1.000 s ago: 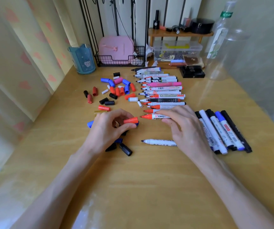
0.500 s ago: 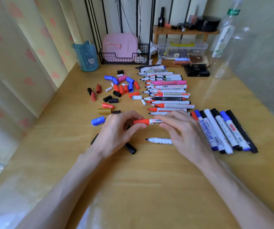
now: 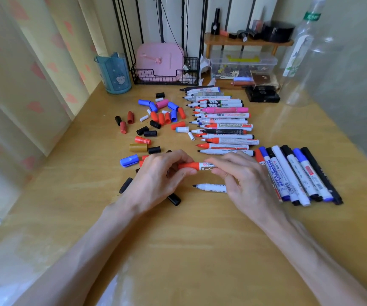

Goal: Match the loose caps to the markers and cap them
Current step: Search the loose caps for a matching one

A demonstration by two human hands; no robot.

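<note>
Between my hands lies a red marker [image 3: 202,166] with its red cap [image 3: 188,165] seated on the tip. My left hand [image 3: 160,177] pinches the cap end and my right hand [image 3: 242,180] grips the white barrel. An uncapped black-tipped marker [image 3: 210,187] lies on the table just below, partly under my right hand. Several uncapped markers [image 3: 222,124] lie in a row behind. Several capped markers [image 3: 297,175] lie side by side at the right. Loose caps [image 3: 158,120] in red, blue, black, white, pink and gold are scattered at the left; a few black caps [image 3: 174,199] peek from under my left hand.
The wooden table [image 3: 189,250] meets a curtained wall on the left. At the back stand a blue cup [image 3: 115,74], a wire basket with a pink case [image 3: 160,62], a clear storage box [image 3: 242,65], a small wooden shelf [image 3: 248,41] and a clear plastic bottle [image 3: 299,56].
One second ago my left hand held the red cap apart from the marker's red tip. The two came together and the cap now sits on the marker, held by both hands.
</note>
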